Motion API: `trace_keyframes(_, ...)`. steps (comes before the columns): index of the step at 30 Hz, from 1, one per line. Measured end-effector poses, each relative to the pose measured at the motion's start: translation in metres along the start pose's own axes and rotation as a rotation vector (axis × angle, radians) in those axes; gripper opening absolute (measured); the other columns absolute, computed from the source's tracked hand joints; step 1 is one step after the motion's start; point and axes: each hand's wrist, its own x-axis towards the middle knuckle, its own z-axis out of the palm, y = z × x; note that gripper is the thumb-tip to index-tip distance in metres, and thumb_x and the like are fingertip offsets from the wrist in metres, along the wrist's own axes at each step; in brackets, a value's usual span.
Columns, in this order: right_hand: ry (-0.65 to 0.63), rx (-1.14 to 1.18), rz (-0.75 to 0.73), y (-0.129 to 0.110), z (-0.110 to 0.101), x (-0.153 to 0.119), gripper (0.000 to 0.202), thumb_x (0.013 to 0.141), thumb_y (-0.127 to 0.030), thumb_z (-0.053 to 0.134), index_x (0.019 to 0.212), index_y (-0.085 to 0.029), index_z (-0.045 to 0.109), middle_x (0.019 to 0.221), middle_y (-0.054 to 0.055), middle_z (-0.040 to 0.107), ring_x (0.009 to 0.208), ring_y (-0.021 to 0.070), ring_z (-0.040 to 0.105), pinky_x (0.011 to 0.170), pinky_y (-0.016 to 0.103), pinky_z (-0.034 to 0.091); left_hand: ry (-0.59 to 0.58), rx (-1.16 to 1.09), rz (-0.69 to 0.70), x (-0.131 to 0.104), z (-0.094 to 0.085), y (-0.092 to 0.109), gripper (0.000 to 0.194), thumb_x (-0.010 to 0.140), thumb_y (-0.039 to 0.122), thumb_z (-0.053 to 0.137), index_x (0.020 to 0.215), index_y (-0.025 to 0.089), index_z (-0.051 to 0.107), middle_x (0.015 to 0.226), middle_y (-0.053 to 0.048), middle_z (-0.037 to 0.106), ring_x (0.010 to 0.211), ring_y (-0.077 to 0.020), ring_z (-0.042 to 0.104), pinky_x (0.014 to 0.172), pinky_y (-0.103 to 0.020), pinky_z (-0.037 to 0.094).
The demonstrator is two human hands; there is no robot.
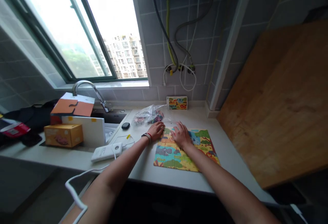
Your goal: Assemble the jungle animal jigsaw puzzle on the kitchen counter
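A colourful animal jigsaw puzzle (174,164) lies flat on the white counter (143,169), its pieces joined into a rectangle. My left hand (156,130) rests at the puzzle's upper left corner, fingers stretched out, with a dark band and a red string on the wrist. My right hand (181,135) lies over the upper middle of the puzzle, its fingers spread and covering part of the picture. Behind my left hand is a clear plastic bag (147,114) with patterned pieces in it. A small picture card (177,103) with a similar animal scene leans against the wall.
Left of the puzzle are a black oval object (125,126) and a white power bank (107,152) with a coiled cable. Boxes (63,135) stand by the sink and faucet (88,83). A wooden board (279,107) leans at the right.
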Motion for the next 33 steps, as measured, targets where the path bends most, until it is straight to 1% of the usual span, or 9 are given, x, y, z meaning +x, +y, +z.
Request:
trace_keyframes(4, -0.078, -0.079, 0.052, -0.006, -0.005, 0.001, 0.034, 0.103, -0.03, 0.049, 0.119, -0.013, 0.074, 0.148, 0.018, 0.059, 0.143, 0.0282, 0.047, 0.12, 0.04, 0.034, -0.078, 0.034, -0.17, -0.007, 0.006, 0.022, 0.048, 0.102, 0.04, 0.05, 0.143, 0.017, 0.057, 0.157, -0.016, 0.05, 0.146, -0.0343, 0.046, 0.121, -0.052, 0.037)
trace_keyframes(7, -0.12, -0.135, 0.031, -0.013, -0.013, 0.0, 0.034, 0.104, -0.026, 0.045, 0.118, -0.013, 0.074, 0.143, 0.018, 0.062, 0.137, 0.0269, 0.05, 0.114, 0.037, 0.038, -0.113, 0.05, -0.271, -0.013, 0.015, 0.049, 0.063, 0.102, 0.049, 0.048, 0.154, 0.013, 0.045, 0.164, -0.021, 0.038, 0.155, -0.0424, 0.029, 0.122, -0.062, 0.027)
trace_keyframes(10, -0.15, -0.197, -0.012, -0.019, -0.021, -0.003, 0.033, 0.105, -0.023, 0.044, 0.115, -0.013, 0.073, 0.134, 0.019, 0.066, 0.127, 0.0284, 0.055, 0.104, 0.038, 0.044, -0.125, 0.044, -0.28, -0.02, 0.024, 0.081, 0.061, 0.103, 0.045, 0.044, 0.158, 0.018, 0.04, 0.169, -0.016, 0.031, 0.158, -0.0387, 0.021, 0.126, -0.059, 0.02)
trace_keyframes(14, -0.194, -0.266, -0.084, -0.028, -0.03, -0.008, 0.033, 0.105, -0.019, 0.041, 0.12, -0.016, 0.07, 0.128, 0.017, 0.068, 0.118, 0.0267, 0.058, 0.098, 0.037, 0.045, -0.116, 0.017, -0.276, -0.03, 0.028, 0.109, 0.058, 0.105, 0.036, 0.038, 0.161, 0.024, 0.036, 0.17, -0.011, 0.031, 0.158, -0.033, 0.024, 0.127, -0.055, 0.02)
trace_keyframes(20, -0.214, -0.319, -0.019, -0.034, -0.037, -0.025, 0.035, 0.105, -0.022, 0.04, 0.12, -0.015, 0.071, 0.131, 0.019, 0.067, 0.121, 0.0271, 0.059, 0.103, 0.037, 0.042, -0.085, -0.009, -0.35, -0.043, 0.024, 0.113, 0.058, 0.104, 0.039, 0.04, 0.16, 0.027, 0.039, 0.169, -0.011, 0.032, 0.157, -0.0348, 0.026, 0.125, -0.06, 0.02)
trace_keyframes(25, -0.204, -0.313, 0.145, -0.036, -0.043, -0.048, 0.045, 0.106, -0.032, 0.038, 0.133, -0.014, 0.068, 0.15, 0.019, 0.057, 0.141, 0.0303, 0.047, 0.115, 0.04, 0.036, -0.096, -0.02, -0.36, -0.048, 0.023, 0.114, 0.059, 0.103, 0.04, 0.039, 0.16, 0.025, 0.039, 0.17, -0.011, 0.031, 0.158, -0.0351, 0.025, 0.125, -0.061, 0.018)
trace_keyframes(29, -0.233, -0.286, 0.25, -0.041, -0.049, -0.061, 0.048, 0.106, -0.037, 0.037, 0.139, -0.018, 0.065, 0.156, 0.016, 0.052, 0.146, 0.0287, 0.042, 0.119, 0.041, 0.032, -0.093, -0.021, -0.358, -0.053, 0.024, 0.116, 0.06, 0.103, 0.043, 0.038, 0.16, 0.028, 0.038, 0.171, -0.01, 0.03, 0.158, -0.0352, 0.023, 0.125, -0.061, 0.015)
trace_keyframes(31, -0.25, -0.28, 0.333, -0.042, -0.052, -0.063, 0.05, 0.106, -0.042, 0.034, 0.143, -0.021, 0.062, 0.159, 0.015, 0.049, 0.147, 0.0301, 0.04, 0.119, 0.048, 0.031, -0.092, -0.021, -0.37, -0.056, 0.023, 0.117, 0.061, 0.103, 0.046, 0.037, 0.161, 0.027, 0.038, 0.171, -0.01, 0.028, 0.158, -0.0362, 0.022, 0.125, -0.062, 0.014)
trace_keyframes(33, -0.272, -0.287, 0.449, -0.04, -0.054, -0.064, 0.057, 0.107, -0.048, 0.029, 0.15, -0.021, 0.054, 0.163, 0.018, 0.041, 0.149, 0.0354, 0.036, 0.117, 0.061, 0.029, -0.093, -0.023, -0.384, -0.059, 0.021, 0.118, 0.062, 0.103, 0.048, 0.037, 0.161, 0.025, 0.038, 0.171, -0.012, 0.027, 0.159, -0.0368, 0.021, 0.125, -0.062, 0.014)
